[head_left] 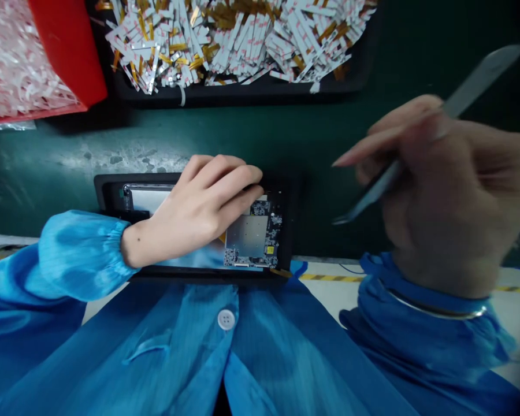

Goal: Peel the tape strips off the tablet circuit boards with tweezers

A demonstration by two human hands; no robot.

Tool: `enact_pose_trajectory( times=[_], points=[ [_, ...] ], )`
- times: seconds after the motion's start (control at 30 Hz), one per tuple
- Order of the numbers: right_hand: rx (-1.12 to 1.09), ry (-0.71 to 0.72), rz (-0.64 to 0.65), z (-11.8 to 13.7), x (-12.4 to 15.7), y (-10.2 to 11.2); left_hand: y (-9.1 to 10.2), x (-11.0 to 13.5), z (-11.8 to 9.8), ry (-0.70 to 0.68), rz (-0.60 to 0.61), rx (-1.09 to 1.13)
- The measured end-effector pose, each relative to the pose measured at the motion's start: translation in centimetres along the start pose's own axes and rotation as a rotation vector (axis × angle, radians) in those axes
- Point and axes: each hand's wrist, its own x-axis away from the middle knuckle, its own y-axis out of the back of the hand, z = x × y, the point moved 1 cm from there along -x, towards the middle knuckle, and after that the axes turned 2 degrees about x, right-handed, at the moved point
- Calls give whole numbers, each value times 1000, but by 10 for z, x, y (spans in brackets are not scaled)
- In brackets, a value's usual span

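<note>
Left hand [195,211], fingers pressed together, rests on a thin, fragile open tablet [247,237], best held by its black frame [108,188], below a tray [242,95] of ribbon cables [234,40]; right hand [437,185] pinches steel tweezers [481,81].

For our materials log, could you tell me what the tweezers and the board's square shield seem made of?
The tweezers look like stainless steel, from their grey metallic sheen. The shield seems matte metal, perhaps plated, from its dull silvery surface.

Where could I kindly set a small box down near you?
Green mat shows between the black tray of flex strips and the black fixture. It is crowded around the circuit board, your left hand and your right hand.
</note>
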Motion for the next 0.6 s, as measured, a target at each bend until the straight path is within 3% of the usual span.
enact_pose_trajectory(
  times=[0.2, 0.4, 0.6],
  points=[
    [-254, -245, 249, -13, -2, -19, 6, 3, 10, -253, 52, -180],
    [-243, -211, 234, -18, 1, -17, 11, 0, 20, -354, 116, 16],
    [-227, -167, 221, -17, 1, -18, 12, 0, 18, -287, 131, 171]
  ],
)
